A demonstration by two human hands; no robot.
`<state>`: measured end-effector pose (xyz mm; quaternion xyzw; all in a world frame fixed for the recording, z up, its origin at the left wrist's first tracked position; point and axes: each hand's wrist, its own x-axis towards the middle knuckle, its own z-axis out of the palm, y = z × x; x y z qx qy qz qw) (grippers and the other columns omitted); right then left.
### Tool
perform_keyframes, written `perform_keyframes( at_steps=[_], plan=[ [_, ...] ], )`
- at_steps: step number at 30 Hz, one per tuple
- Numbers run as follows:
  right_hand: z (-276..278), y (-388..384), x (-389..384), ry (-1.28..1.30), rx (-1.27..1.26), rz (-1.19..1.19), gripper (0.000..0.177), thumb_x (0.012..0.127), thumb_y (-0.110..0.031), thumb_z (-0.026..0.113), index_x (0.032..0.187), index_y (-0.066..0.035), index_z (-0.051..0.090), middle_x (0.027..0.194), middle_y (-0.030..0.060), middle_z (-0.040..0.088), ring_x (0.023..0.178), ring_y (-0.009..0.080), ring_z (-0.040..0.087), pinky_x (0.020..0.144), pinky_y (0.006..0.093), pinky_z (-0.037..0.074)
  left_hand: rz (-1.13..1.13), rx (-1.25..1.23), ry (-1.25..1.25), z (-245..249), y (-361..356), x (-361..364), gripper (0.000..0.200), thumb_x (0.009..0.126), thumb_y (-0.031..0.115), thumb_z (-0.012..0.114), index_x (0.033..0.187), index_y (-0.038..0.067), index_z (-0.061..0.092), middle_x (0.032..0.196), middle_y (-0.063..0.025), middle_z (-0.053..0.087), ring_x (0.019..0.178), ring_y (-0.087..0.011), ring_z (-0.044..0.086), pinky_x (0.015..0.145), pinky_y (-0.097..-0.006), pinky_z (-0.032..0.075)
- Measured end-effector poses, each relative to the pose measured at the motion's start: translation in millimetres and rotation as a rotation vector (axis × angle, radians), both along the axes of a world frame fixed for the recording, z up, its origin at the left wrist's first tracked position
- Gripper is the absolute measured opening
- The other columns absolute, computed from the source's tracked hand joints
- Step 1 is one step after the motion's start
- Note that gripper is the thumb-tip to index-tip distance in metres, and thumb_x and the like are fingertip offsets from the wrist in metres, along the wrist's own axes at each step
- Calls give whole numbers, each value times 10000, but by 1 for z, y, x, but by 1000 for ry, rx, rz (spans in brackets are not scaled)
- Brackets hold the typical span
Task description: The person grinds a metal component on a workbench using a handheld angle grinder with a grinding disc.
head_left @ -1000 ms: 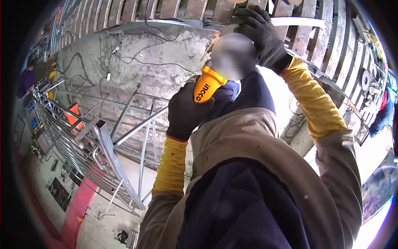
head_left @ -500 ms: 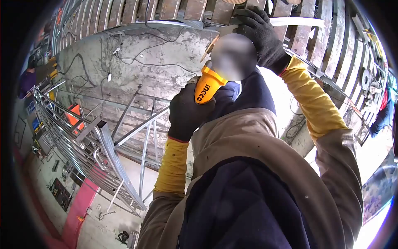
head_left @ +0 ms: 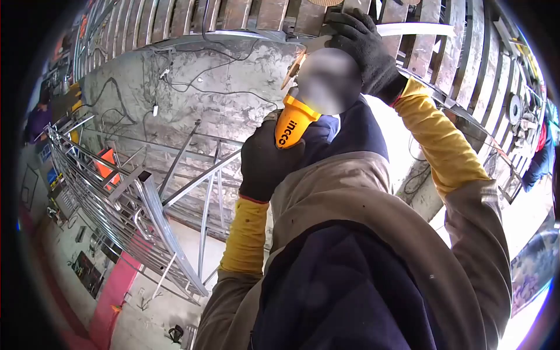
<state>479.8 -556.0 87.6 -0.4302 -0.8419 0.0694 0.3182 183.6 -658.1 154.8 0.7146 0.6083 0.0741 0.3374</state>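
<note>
A yellow angle grinder (head_left: 293, 123) is gripped around its body by my left hand (head_left: 267, 157), in a dark glove. Its thin disc (head_left: 293, 69) shows nearly edge-on beside the bench edge, with an orange glint along it. My right hand (head_left: 366, 61), gloved in black, is closed over a pale metal strip (head_left: 417, 30) lying across the slatted metal bench (head_left: 303, 17). The strip shows on both sides of the glove. A round blurred patch covers the grinder's head and the area between the hands, so the contact between disc and metal is hidden.
Welded metal frames (head_left: 154, 216) of bars and tubes stand at left. Black cables (head_left: 233, 91) run over the stained concrete floor (head_left: 192, 64). A grey disc (head_left: 513, 109) lies at the bench's right. People in dark clothing (head_left: 38, 116) are partly seen at both edges.
My left hand and the grinder have shifted very slightly down and right. The orange glint along the disc is stronger. My right hand stays almost in place.
</note>
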Motion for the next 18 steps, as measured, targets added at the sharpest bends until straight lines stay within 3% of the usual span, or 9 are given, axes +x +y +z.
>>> perform_keyframes(
  at_steps=[8,18],
  plan=[
    [1,0,0,3,-14,5,515,755,-444,818,1108,-84,718,1364,187,646,1393,377,529,1221,558,309,-12,-10,33,-2,0,1,415,745,330,880,931,48,640,672,-106,680,594,-256,708,592,-390,564],
    [6,-2,-2,48,-26,13,473,779,-404,850,1084,-70,714,1360,188,647,1395,390,523,1206,554,328,29,-18,-5,3,-3,9,425,758,337,865,965,37,646,777,-150,698,695,-328,714,649,-430,564]
  ],
)
